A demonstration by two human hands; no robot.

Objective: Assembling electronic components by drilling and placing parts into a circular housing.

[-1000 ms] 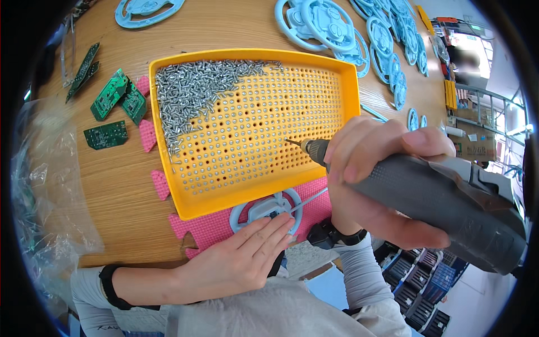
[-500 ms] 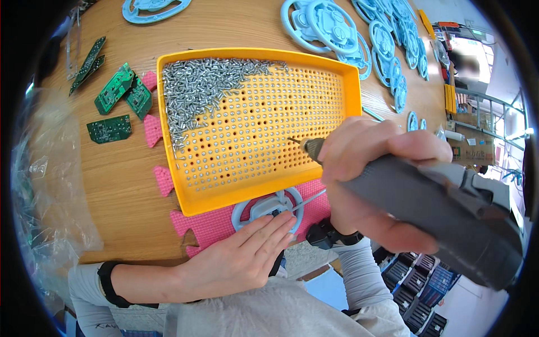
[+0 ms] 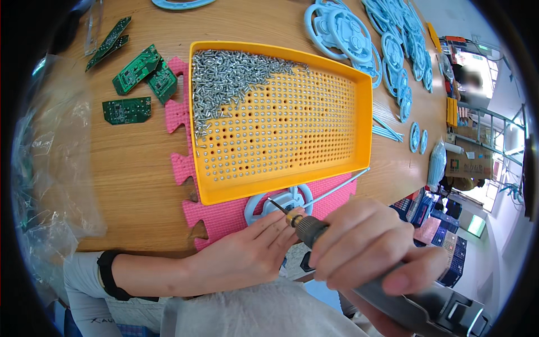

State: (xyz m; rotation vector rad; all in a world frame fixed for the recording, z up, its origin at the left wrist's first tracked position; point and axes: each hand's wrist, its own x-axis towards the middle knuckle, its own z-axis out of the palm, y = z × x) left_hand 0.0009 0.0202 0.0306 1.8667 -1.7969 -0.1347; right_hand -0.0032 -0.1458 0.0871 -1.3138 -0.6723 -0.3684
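My right hand (image 3: 365, 247) is wrapped round a dark electric screwdriver (image 3: 311, 229), whose thin bit points up and left in front of the light blue toy steering wheel (image 3: 254, 209). Whether the bit touches anything cannot be told. My left hand (image 3: 255, 247) lies with fingers stretched out over the near side of that wheel, its thumb hidden. A thin blue rod (image 3: 337, 188) runs from the wheel toward the right. Both lie on a pink foam mat (image 3: 216, 216). Just beyond stands a yellow perforated tray (image 3: 281, 190) with loose silver screws (image 3: 224, 76) heaped at its far left.
Green circuit boards (image 3: 127, 110) lie at the left, beside a clear plastic bag (image 3: 62, 168). Several more blue steering wheels (image 3: 351, 33) are piled at the far right. Loose blue rods (image 3: 387, 132) rest right of the tray.
The screwdriver in my right hand has moved from above the tray down and left to the steering wheel. My left hand stays on the wheel. The whole view has shifted slightly.
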